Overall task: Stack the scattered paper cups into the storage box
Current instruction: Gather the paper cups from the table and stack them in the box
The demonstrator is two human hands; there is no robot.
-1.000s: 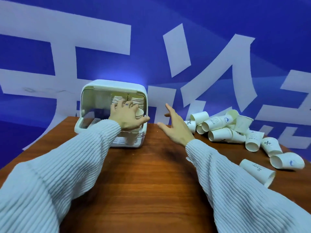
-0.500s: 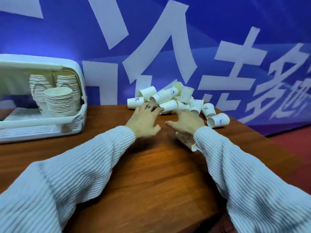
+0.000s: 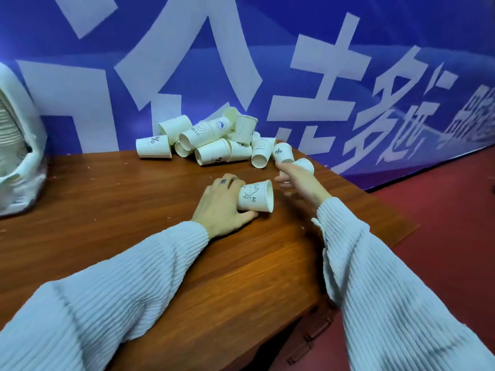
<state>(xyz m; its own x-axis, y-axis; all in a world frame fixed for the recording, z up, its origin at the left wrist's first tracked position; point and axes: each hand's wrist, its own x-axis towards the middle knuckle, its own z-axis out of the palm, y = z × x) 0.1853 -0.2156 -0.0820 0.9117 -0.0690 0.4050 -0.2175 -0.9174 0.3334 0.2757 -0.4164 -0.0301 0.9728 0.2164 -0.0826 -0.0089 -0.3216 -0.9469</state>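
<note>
My left hand (image 3: 223, 207) grips a white paper cup (image 3: 255, 196) lying on its side on the wooden table (image 3: 134, 210), rim pointing right, with a small drawing on it. My right hand (image 3: 300, 183) is blurred, fingers spread, reaching over another cup (image 3: 305, 164) near the table's right edge; it holds nothing that I can see. A heap of several white paper cups (image 3: 209, 140) lies tumbled at the back of the table. The white storage box (image 3: 24, 145) shows only partly at the far left edge, with stacked cups inside.
A blue banner with large white characters (image 3: 321, 76) hangs right behind the table. The table's right edge (image 3: 388, 210) drops to a red floor (image 3: 442, 236). Drawer hinges show under the front corner.
My view swung right, away from the box. My left hand left the box, came to the cups and took hold of one. My right hand moved further right toward another cup.
</note>
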